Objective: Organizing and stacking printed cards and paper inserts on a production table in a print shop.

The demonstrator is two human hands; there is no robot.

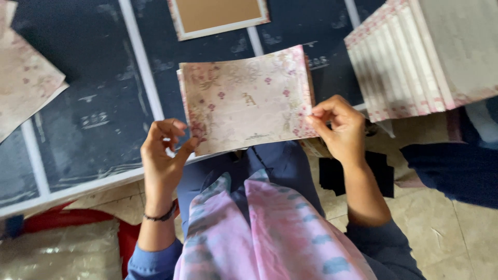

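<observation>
One floral card (246, 101) is held over the lap, above the edge of a dark mat (93, 103). The left hand (162, 150) pinches its lower left corner, the right hand (337, 124) its right edge. Long axis runs left to right, slightly tilted; pale pink, flowered, small gold emblem at the centre. One stack of similar cards (415, 57) lies at right.

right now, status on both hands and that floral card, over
Left hand pinching floral card at lower left corner. Right hand pinching its right edge. Card held flat above dark mat. Stack of similar cards to the right, apart.
</observation>
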